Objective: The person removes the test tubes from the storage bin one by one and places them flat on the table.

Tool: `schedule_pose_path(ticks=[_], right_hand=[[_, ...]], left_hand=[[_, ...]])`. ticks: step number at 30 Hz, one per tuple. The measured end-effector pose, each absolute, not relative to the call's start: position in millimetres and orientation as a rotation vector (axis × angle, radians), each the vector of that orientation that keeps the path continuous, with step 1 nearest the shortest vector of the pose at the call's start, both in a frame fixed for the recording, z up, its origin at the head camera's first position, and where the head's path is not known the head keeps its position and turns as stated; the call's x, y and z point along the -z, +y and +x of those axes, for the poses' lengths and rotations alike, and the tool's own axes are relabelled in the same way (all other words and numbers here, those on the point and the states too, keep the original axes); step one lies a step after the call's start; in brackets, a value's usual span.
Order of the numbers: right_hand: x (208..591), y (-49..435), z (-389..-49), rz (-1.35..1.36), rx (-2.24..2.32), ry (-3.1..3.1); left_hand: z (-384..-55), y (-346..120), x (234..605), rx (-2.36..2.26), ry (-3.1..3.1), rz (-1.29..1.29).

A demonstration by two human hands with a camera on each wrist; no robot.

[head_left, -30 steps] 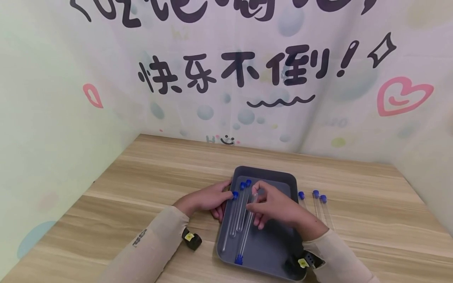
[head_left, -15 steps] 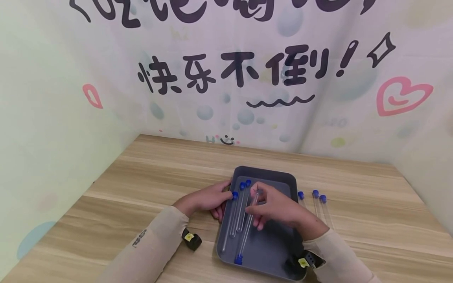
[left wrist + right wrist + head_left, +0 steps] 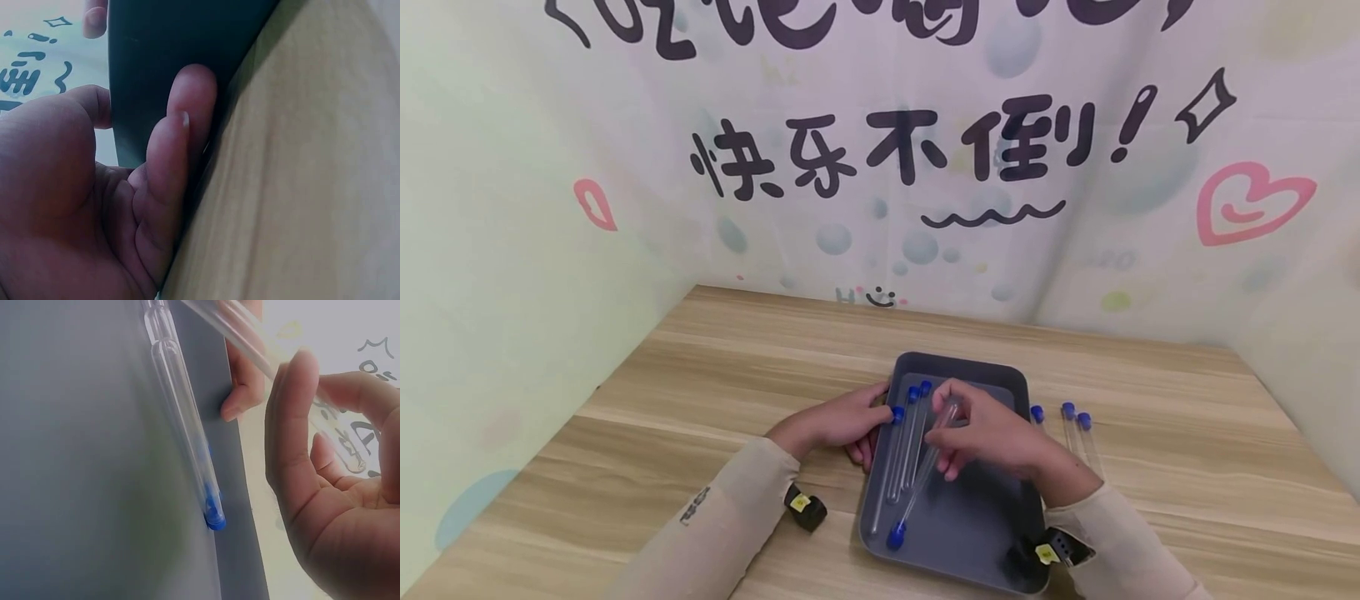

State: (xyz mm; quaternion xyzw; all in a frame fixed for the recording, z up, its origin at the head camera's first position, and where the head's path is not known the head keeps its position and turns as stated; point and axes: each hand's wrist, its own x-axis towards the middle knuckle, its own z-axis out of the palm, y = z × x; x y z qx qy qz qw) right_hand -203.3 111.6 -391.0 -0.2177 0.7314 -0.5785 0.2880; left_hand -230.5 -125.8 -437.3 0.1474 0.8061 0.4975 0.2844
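Observation:
My right hand (image 3: 992,435) pinches a clear test tube (image 3: 917,492) near its rounded end, above the dark grey tray (image 3: 973,546). The tube slants, its blue cap (image 3: 896,534) low towards the tray's front left corner. In the right wrist view the held tube (image 3: 240,334) passes between thumb and fingertips. Three capped test tubes (image 3: 895,467) lie side by side along the tray's left, caps at the far end. My left hand (image 3: 838,418) holds the tray's left side, thumb at the rim. In the left wrist view its fingers (image 3: 194,94) lie along the tray's outer wall.
Three more test tubes with blue caps (image 3: 1069,409) lie on the wooden table (image 3: 760,358) just right of the tray, partly hidden by my right forearm. A white printed cloth (image 3: 820,258) hangs behind the table, and pale walls flank it.
The held test tube's capped end has come up and shifted slightly left off the tray's front edge. My right hand has tilted a little with it. The left hand stays at the tray.

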Motion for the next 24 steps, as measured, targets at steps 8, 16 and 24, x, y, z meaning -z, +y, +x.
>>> schedule_pose_path(ticks=[8, 16, 24], right_hand=[[384, 115, -204, -0.574, 1.567, 1.987], [372, 122, -203, -0.545, 1.625, 2.021], [360, 132, -200, -0.552, 1.711, 2.024]], left_hand=[[-229, -126, 435, -1.327, 2.159, 0.388], [-229, -126, 437, -1.332, 2.158, 0.378], [-229, -126, 438, -1.328, 2.179, 0.398]])
